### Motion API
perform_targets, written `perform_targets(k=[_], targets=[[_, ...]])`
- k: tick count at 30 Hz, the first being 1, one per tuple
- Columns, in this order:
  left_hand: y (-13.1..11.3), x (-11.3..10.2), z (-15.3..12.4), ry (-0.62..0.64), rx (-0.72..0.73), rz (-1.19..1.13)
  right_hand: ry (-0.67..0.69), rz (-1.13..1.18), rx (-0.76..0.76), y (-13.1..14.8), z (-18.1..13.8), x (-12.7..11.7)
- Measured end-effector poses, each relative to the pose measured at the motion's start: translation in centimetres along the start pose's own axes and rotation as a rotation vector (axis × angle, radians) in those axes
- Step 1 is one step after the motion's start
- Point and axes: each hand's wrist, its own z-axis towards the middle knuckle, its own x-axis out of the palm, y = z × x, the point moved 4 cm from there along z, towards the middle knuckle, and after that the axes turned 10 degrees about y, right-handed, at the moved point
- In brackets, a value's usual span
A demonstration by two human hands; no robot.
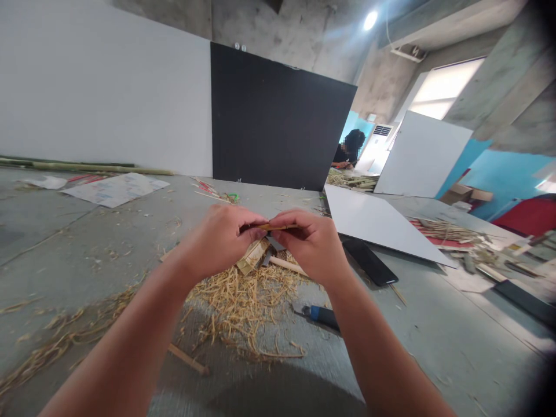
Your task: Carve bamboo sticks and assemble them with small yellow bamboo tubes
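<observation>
Both hands meet at mid-view above the work surface, gripping a thin yellowish-brown strip that looks like bamboo. My left hand pinches its left part between thumb and fingers. On the other part, my right hand does the same, its fingertips almost touching the left ones. Much of the strip is hidden by the fingers. Just beneath lie a pale wooden block and a hammer with a light wooden handle. Curly straw-coloured shavings are heaped below them. A blue-and-black handled tool rests near my right forearm.
A black phone lies right of my hand, beside a white board. Upright black and white panels stand behind. Printed paper lies left, a small stick in front. Another person sits far back.
</observation>
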Motion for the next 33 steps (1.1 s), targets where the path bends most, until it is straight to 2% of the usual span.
perform_targets(k=[5, 9, 14, 19, 21, 23, 28, 31, 33], targets=[[0.8, 0.4, 0.0, -0.11, -0.081, -0.172, -0.113, 0.218, 0.151, -0.9, 0.0, 0.0], [1.0, 1.0, 0.2, -0.128, -0.101, -0.326, -0.16, 0.227, 0.126, -1.1, 0.0, -0.2], [0.2, 1.2, 0.3, -0.017, -0.102, -0.381, -0.138, 0.081, 0.008, 0.1, -0.2, -0.7], [-1.3, 1.0, -0.1, 0.076, -0.041, -0.206, -0.066, 0.102, -0.02, 1.3, -0.5, -0.5], [-1.8, 1.1, -0.3, 0.093, -0.025, -0.151, -0.11, 0.114, -0.046, 1.5, -0.7, -0.9], [-1.8, 1.4, -0.8, 0.119, -0.033, -0.148, -0.209, 0.139, -0.106, 1.7, -0.9, -1.6], [-0.8, 3.4, -4.0, 0.18, -0.172, -0.264, -0.504, 0.343, -0.318, 3.0, -1.3, -4.7], [-0.5, 5.6, -7.7, 0.189, -0.265, -0.427, -0.53, 0.416, -0.453, 4.7, -1.9, -5.4], [-0.7, 7.2, -10.4, 0.168, -0.337, -0.474, -0.435, 0.274, -0.473, 5.6, -2.7, -4.2]])
